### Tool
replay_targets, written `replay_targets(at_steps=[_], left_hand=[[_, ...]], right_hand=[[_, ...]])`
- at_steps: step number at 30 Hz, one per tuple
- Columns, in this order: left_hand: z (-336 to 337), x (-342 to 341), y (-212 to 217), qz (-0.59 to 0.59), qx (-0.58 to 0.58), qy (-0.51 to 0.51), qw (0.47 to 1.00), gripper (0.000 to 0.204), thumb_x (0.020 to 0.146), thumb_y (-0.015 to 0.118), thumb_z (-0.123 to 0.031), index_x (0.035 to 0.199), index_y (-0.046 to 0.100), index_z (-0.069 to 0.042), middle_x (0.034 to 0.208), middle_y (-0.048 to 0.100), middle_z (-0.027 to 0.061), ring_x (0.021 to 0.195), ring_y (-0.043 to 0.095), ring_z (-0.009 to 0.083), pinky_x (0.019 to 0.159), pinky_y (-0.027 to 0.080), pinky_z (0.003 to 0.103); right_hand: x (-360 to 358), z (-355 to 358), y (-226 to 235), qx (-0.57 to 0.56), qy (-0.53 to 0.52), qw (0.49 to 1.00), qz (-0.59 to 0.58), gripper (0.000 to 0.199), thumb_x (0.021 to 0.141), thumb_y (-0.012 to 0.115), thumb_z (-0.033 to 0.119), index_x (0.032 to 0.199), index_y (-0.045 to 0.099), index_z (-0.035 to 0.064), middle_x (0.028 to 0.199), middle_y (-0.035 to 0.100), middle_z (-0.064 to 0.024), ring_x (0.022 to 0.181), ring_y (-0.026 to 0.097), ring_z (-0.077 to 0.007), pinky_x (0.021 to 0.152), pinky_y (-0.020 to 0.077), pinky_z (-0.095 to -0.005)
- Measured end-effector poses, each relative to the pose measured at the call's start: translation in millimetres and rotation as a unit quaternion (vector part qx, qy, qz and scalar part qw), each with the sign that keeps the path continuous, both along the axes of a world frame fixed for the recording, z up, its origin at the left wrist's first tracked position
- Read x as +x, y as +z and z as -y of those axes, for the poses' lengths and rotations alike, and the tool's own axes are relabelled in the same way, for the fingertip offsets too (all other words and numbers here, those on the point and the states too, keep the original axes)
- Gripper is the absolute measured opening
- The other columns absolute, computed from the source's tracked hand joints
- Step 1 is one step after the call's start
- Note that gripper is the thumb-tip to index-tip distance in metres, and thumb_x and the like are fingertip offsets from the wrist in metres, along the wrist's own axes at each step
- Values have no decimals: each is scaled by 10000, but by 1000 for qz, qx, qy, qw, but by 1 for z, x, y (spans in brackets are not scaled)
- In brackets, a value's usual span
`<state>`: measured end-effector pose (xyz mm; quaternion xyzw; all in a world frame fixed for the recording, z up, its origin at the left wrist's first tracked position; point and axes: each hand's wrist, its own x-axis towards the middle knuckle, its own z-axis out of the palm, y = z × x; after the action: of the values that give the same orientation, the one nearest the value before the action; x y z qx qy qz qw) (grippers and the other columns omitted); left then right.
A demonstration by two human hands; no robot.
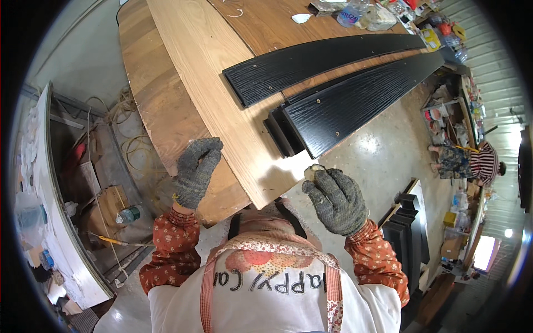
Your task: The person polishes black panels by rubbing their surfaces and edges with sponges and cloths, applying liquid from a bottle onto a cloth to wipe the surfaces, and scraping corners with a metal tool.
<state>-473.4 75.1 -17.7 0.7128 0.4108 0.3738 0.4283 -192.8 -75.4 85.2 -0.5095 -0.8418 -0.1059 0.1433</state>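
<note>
My left hand (197,171), in a grey knit glove, is above the edge of the wooden tabletop (166,108). Its fingers are bent but apart from the thumb, with nothing seen between them. Just off the near corner of a pale wood board (214,100) is my right hand (336,201), gloved alike, its fingers curled together. A small pale patch shows at its fingertips; whether that is a held piece or bare skin is unclear. Nearest to this hand is a stack of black grained boards (355,105). Another black board (316,64) lies alongside, beyond the stack.
More black boards (404,230) stand low at the right. A plastic bottle (351,15) and clutter sit at the far end. Hoses (133,147) and a cardboard piece (111,205) lie at left, beside a white-edged bench (47,183). Another person (480,165) is at the right shelves.
</note>
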Motion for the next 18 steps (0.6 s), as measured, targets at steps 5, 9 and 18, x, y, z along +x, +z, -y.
replay_targets(at_steps=[5, 9, 18], left_hand=[[-1, 14, 7, 11, 68, -19, 997, 188, 878, 639, -23, 1061, 678, -8, 1028, 701, 109, 968, 653, 221, 850, 525, 329], [1, 19, 28, -65, 124, -33, 990, 178, 868, 631, 7, 1039, 680, 5, 1013, 700, 114, 968, 651, 230, 870, 513, 330], [-10, 67, 76, 5, 33, 5, 999, 200, 873, 657, -6, 1073, 674, -8, 1050, 691, 102, 988, 644, 205, 900, 507, 327]], right_hand=[[-35, -76, 33, 102, 20, 994, -30, 415, 740, 692, 177, 1145, 658, 92, 1202, 586, -109, 1061, 594, -279, 816, 537, -377], [-36, -136, 29, -23, -80, 995, -45, 432, 773, 616, 103, 1203, 594, 64, 1167, 597, -124, 1031, 590, -277, 835, 519, -377], [27, -58, 27, 76, 50, 981, -173, 498, 773, 666, 193, 1230, 567, 22, 1233, 571, -158, 1102, 578, -304, 966, 464, -443]])
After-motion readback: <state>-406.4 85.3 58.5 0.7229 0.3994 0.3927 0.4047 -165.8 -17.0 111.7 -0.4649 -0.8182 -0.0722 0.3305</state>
